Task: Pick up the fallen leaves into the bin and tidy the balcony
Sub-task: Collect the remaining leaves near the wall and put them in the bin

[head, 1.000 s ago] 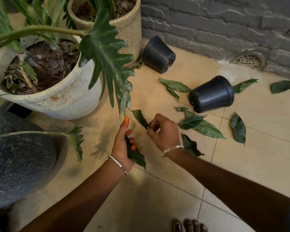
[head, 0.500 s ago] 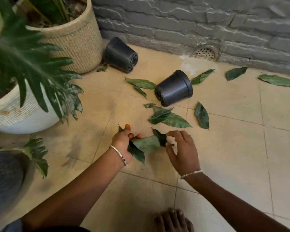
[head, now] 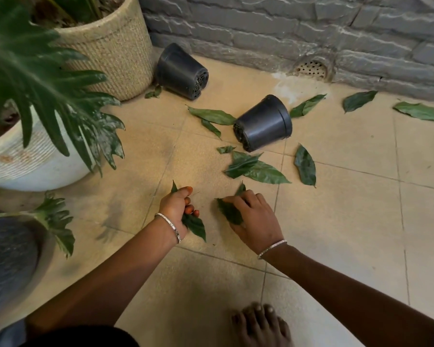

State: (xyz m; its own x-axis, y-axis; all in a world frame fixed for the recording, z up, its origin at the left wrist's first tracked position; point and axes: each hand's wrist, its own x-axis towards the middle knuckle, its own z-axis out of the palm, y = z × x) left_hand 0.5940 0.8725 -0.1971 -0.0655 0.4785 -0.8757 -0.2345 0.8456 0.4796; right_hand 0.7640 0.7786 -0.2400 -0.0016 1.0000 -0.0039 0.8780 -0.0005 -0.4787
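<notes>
Since half a second ago your hands have drawn apart, and no leaf bridges the gap between them now. Your left hand (head: pixel 177 209) grips a small bunch of leaves (head: pixel 194 226), fingers curled tight round it. The bunch's long axis runs from a narrow tip poking up past your knuckles, toward the wall, down to a broad end pointing back at you and slightly right. Your right hand (head: pixel 254 219) sits low over the floor (head: pixel 336 221), fingers curled onto a dark leaf (head: pixel 229 212). That leaf lies slantwise, one end toward the upper left, near the bunch but apart from it.

You are mid-gathering, by my judgement: plenty of leaves are scattered around the tipped black pot (head: pixel 263 122). The next move calls for lifting this leaf clear and passing it into the left bunch. After that, reach for the overlapping pair of leaves (head: pixel 256 170) just ahead. No bin is in view.
</notes>
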